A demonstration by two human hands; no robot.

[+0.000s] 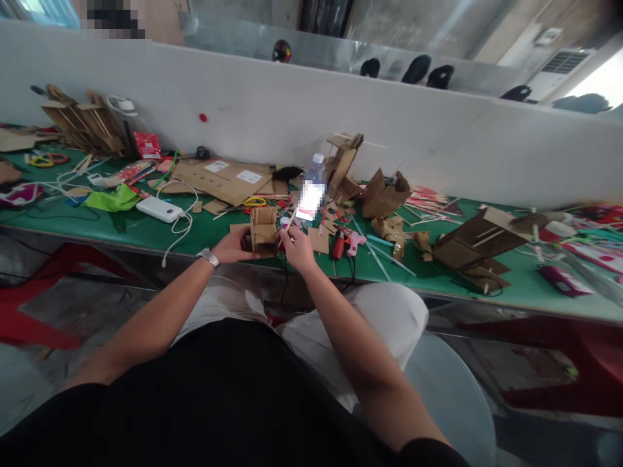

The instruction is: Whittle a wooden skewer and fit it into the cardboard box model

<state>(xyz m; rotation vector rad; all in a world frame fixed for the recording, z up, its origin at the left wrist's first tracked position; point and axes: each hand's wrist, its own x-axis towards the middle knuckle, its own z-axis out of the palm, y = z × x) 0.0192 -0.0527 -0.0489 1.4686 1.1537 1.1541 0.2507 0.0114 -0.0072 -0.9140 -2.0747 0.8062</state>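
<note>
At the table's front edge, my left hand (235, 245) grips the left side of a small open cardboard box (264, 227). My right hand (298, 249) is closed in a pinch on a thin wooden stick (291, 222) that points up, close to the box's right side. Whether the stick touches the box I cannot tell. Just beyond the right hand, a lit phone (310, 200) leans in front of a clear plastic bottle (318, 162). To the right lie a pink glue gun (355, 242) and a red-handled tool (338, 246).
Cardboard scraps and sticks litter the green table (126, 235). A white power bank (159, 209) with cables lies left. Cardboard models (474, 243) stand right, others (82, 123) far left. A white partition (233, 97) closes off the back.
</note>
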